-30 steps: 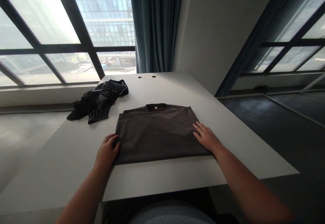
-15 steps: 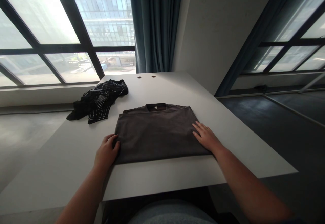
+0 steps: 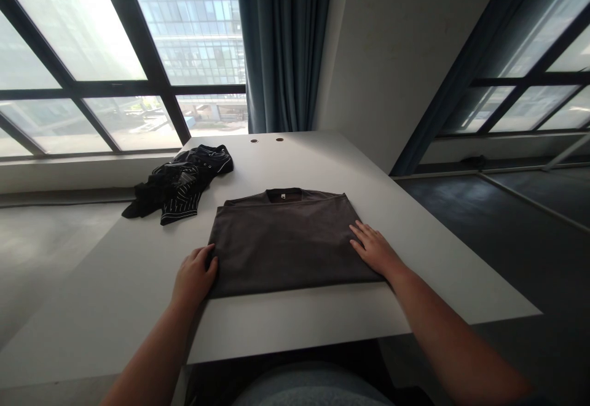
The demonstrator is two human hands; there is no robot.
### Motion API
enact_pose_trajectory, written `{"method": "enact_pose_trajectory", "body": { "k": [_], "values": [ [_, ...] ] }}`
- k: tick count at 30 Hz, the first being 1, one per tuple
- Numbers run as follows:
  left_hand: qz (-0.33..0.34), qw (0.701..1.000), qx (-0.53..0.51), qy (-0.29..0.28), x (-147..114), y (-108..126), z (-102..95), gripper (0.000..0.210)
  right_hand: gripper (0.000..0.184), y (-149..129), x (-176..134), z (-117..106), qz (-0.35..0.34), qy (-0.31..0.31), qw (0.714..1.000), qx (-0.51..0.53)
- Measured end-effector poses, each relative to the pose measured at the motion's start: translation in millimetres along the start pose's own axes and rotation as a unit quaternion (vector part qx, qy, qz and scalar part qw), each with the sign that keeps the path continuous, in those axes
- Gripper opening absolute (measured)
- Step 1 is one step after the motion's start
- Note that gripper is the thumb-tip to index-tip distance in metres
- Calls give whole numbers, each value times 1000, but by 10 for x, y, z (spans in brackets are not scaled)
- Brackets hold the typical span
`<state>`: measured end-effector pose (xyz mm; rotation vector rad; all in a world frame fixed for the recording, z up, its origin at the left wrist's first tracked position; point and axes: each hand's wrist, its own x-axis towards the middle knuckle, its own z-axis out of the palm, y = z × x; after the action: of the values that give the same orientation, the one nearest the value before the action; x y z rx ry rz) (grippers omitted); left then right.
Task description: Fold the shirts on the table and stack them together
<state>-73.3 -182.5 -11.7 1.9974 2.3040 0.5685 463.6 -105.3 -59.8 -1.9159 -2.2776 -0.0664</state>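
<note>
A dark brown-grey shirt (image 3: 290,243) lies folded into a wide, flat rectangle on the white table. Its collar, with a small pale label inside, shows at the far edge. My left hand (image 3: 193,274) rests at the shirt's left edge, fingers apart and the tips touching the cloth. On the right side of the shirt, my right hand (image 3: 374,249) lies flat with its fingers spread over the fabric. Neither hand grips anything.
The white table (image 3: 304,317) has its near edge just in front of my body. A crumpled black garment with white lines (image 3: 184,182) sits at the back left. Beyond stand windows, a blue curtain (image 3: 283,50) and a pillar. Two round holes pierce the far tabletop.
</note>
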Motion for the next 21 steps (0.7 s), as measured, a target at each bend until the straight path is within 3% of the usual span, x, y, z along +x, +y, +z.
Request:
{"method": "enact_pose_trajectory", "body": {
  "k": [12,16,21],
  "values": [
    [0,997,78,8,-63,101,-72,50,58,11,1,29,-5,10,1000,1],
    [-15,997,73,-11,-89,160,-134,54,58,-69,-20,-61,23,0,1000,-14],
    [-59,994,92,-25,-231,161,-206,57,54,-322,-28,-262,9,47,998,-47]
  ]
}}
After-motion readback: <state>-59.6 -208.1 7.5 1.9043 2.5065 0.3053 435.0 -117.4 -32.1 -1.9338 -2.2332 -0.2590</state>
